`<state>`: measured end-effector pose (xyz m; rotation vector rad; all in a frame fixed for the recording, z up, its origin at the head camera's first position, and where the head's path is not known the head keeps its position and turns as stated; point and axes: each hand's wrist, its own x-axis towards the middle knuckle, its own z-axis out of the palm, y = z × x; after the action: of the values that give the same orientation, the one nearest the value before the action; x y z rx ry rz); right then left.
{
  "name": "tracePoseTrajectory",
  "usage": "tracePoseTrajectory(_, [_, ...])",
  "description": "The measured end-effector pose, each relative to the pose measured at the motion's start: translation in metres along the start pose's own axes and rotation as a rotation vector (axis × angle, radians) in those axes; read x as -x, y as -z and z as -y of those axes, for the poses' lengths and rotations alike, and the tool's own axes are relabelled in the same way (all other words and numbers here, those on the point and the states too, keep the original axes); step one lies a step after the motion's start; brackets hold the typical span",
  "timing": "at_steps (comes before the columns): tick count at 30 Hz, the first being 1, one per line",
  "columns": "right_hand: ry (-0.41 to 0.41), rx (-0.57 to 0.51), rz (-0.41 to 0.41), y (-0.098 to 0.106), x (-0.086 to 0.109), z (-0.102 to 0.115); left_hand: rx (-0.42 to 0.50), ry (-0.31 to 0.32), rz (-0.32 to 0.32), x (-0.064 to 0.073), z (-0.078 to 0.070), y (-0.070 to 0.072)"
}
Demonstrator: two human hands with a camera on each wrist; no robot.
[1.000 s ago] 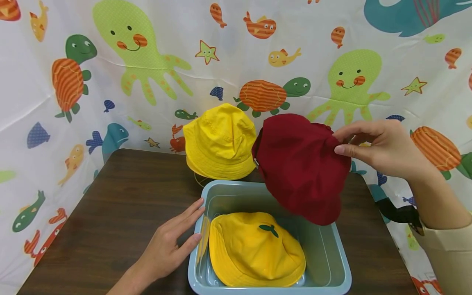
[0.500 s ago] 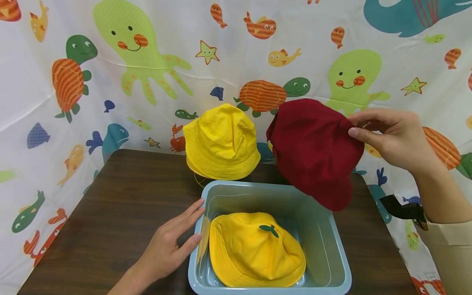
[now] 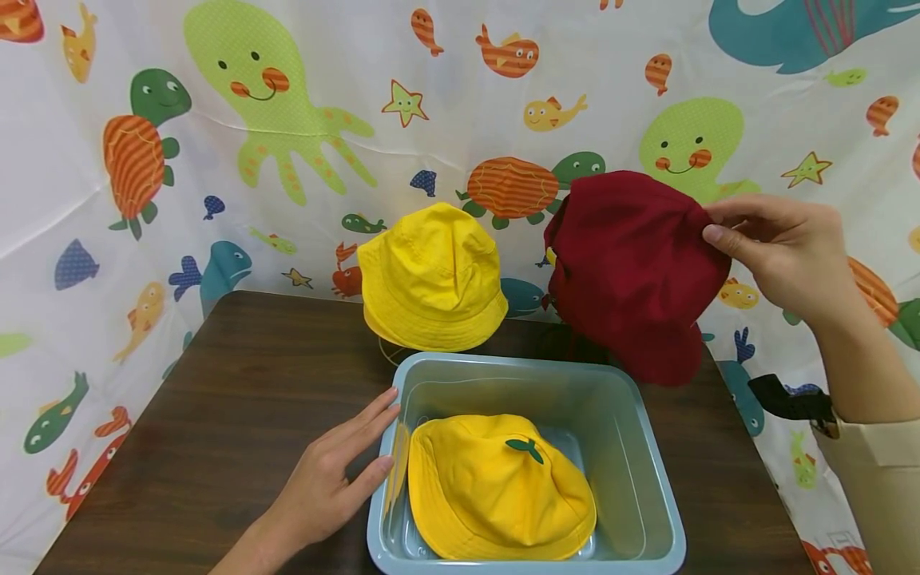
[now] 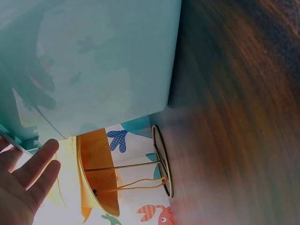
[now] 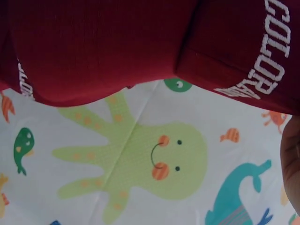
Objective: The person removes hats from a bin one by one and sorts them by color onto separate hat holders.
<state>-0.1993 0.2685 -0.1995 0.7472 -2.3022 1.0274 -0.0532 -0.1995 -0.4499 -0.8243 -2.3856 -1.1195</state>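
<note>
Item: red hat (image 3: 636,271), pinched at its crown edge by my right hand (image 3: 787,251), hanging brim-down above the table behind the far right corner of the grey-blue bin (image 3: 650,479); my left hand (image 3: 323,487) rests flat, fingers straight, against the bin's left rim

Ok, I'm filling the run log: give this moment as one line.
right hand: pinches red hat, held in air | left hand: rests on bin rim | in bin: yellow hat

Bin (image 3: 650,511) on table (image 3: 216,415) w/ one hat (image 3: 499,487) inside; second hat (image 3: 431,275) behind it, third hat (image 3: 632,271) held up at right.
</note>
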Motion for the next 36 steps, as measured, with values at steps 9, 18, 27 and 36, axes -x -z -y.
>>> tracePoseTrajectory(9, [-0.115, -0.003, -0.047, 0.005, -0.006, -0.013, -0.005, 0.009, 0.004, 0.0, -0.001, 0.0])
tracePoseTrajectory(18, [-0.208, -0.011, -0.052, 0.008, -0.01, -0.034, -0.016, 0.017, 0.01, -0.001, -0.002, 0.0])
tracePoseTrajectory(27, [-0.263, 0.009, -0.014, 0.006, -0.011, -0.052, -0.021, 0.022, 0.014, -0.001, -0.002, 0.001])
tracePoseTrajectory(36, [-0.313, 0.063, 0.017, 0.0, -0.011, -0.069, -0.025, 0.026, 0.018, -0.001, -0.002, 0.001])
